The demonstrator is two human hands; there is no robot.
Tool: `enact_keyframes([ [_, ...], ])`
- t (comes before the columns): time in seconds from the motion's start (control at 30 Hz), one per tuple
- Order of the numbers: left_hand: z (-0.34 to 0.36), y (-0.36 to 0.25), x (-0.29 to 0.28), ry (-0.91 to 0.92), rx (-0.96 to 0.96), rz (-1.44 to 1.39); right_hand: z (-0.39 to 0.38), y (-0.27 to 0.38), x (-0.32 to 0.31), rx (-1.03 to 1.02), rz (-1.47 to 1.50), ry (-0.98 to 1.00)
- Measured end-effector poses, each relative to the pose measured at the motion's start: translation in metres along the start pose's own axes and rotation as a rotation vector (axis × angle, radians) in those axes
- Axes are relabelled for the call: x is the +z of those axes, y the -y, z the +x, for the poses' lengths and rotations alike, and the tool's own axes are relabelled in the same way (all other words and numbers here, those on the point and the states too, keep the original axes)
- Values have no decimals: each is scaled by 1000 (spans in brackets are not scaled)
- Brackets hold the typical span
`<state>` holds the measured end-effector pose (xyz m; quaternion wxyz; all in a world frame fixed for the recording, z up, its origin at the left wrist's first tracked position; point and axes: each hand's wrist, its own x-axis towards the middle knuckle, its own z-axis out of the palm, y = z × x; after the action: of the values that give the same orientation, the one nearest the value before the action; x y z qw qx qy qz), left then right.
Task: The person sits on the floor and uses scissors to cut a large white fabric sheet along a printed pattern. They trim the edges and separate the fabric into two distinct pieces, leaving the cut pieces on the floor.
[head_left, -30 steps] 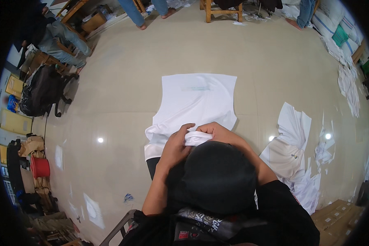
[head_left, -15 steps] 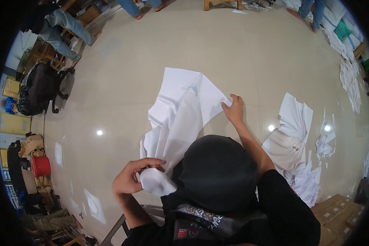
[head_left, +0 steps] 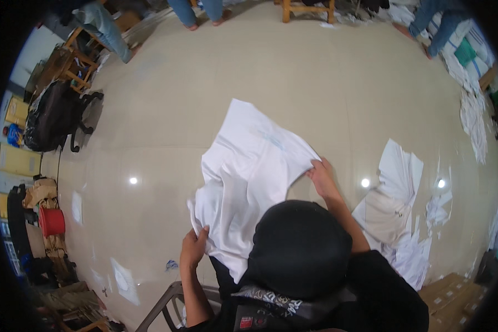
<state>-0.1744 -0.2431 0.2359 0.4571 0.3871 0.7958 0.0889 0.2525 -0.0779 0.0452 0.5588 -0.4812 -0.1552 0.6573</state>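
A white piece of fabric (head_left: 246, 160) stretches out in front of me, wrinkled toward its near end and smoother at its far end. Faint blue marks show on its upper right part. My left hand (head_left: 193, 247) pinches the fabric's left edge close to my body. Its right corner is between the thumb and fingers of my right hand (head_left: 322, 176). The black cap (head_left: 300, 240) on my head covers part of the fabric's near side.
More white fabric pieces (head_left: 393, 191) lie on the tiled floor (head_left: 149, 122) to my right, beside cardboard boxes (head_left: 454, 301). A chair frame (head_left: 160, 304) is at lower left. A black office chair (head_left: 52, 119) and red container (head_left: 52, 221) stand left. Several people's legs (head_left: 196, 12) show far off.
The fabric's bunched near end has opened out and dropped. My left hand has moved down along its edge, and my right hand has come nearer and closed on the right corner.
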Motion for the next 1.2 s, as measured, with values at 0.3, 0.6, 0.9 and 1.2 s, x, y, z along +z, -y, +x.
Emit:
enact_keyframes([
  [0.3,107,-28,-43,156,144,-1479,53,70,28,32,460,20],
  [0.6,205,-106,-197,-186,496,-1211,107,226,133,-362,388,178],
  [0.9,190,-57,-247,-447,491,-849,-23,211,105,-427,188,153],
  [1.2,325,55,-189,-828,75,-117,31,16,26,-45,-276,-197],
])
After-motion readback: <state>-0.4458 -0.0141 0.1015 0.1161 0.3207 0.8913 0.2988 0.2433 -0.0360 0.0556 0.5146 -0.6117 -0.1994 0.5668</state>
